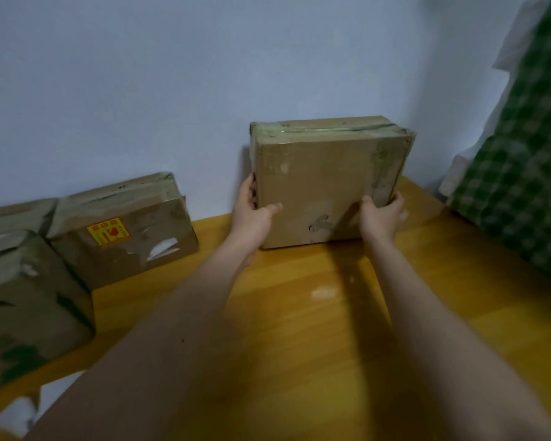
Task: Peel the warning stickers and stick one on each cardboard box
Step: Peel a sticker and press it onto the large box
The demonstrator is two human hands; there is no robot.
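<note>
Both arms are stretched way out in front, bare forearms running from the near edge toward the far side and angling in a bit toward each other. The left hand (252, 211) is turned side-on, thumb laid flat across the front, fingers (252, 189) wrapped round the left edge of what it's gripping. The right hand (384, 214) mirrors it on the right side, thumb on the front, fingers curled round the far right edge. Wrists look pretty straight, and both hands sit at about the same height.
</note>
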